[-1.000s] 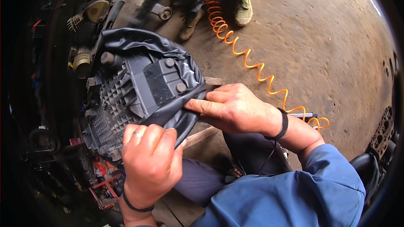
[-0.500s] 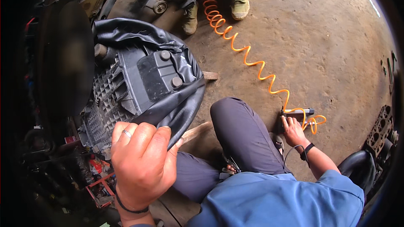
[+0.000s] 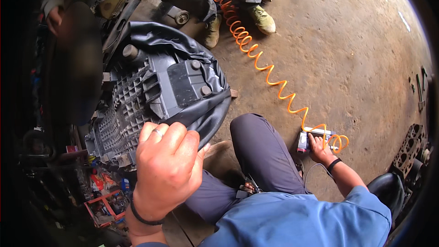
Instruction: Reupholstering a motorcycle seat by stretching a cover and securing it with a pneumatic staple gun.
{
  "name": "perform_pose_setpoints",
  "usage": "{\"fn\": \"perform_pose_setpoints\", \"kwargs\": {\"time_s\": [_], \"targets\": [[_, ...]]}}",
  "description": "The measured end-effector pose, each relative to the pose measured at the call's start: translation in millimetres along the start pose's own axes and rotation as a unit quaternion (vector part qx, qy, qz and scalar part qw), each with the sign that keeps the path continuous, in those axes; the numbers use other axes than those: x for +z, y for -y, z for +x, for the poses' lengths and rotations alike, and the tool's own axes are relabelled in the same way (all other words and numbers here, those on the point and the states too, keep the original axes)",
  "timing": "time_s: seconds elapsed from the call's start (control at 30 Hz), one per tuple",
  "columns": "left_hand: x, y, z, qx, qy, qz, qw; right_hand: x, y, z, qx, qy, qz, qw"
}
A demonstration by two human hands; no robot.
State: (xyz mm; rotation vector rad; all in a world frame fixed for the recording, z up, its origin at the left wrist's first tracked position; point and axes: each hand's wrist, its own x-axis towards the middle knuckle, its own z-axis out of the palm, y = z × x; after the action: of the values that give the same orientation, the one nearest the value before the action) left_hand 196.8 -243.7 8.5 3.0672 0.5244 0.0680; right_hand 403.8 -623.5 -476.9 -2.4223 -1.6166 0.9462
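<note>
Seat cover [image 3: 213, 115], black and wrinkled, lies bunched around the far and right edges of a ribbed plastic base [image 3: 139, 92], ahead and to the left. The left hand [image 3: 169, 162] has its grip closed on the cover's near edge. Low at the right, the right hand [image 3: 321, 150] touches a staple gun [image 3: 305, 139] with an orange hose [image 3: 305, 109] — how tight that grip is, I cannot tell.

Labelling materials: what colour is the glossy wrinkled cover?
Black: the glossy wrinkled cover, clearest in the head view.
</note>
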Motion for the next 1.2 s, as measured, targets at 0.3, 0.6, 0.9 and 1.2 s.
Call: {"fn": "perform_pose_setpoints", "kwargs": {"time_s": [0.3,0.6,0.9,1.2], "targets": [[3,-1,2,0.011,-0.010,0.010,1.000,-194,57,12,0.056,0.055,0.549,0.832],[7,3,-2,0.010,-0.021,0.013,1.000,-363,164,38,-0.147,0.113,0.586,0.789],[9,4,-5,0.019,-0.025,0.010,0.999,-404,193,95,-0.188,0.198,0.511,0.815],[18,4,-4,0.026,-0.017,0.020,0.999,-419,205,115,-0.106,0.253,0.498,0.823]]}}
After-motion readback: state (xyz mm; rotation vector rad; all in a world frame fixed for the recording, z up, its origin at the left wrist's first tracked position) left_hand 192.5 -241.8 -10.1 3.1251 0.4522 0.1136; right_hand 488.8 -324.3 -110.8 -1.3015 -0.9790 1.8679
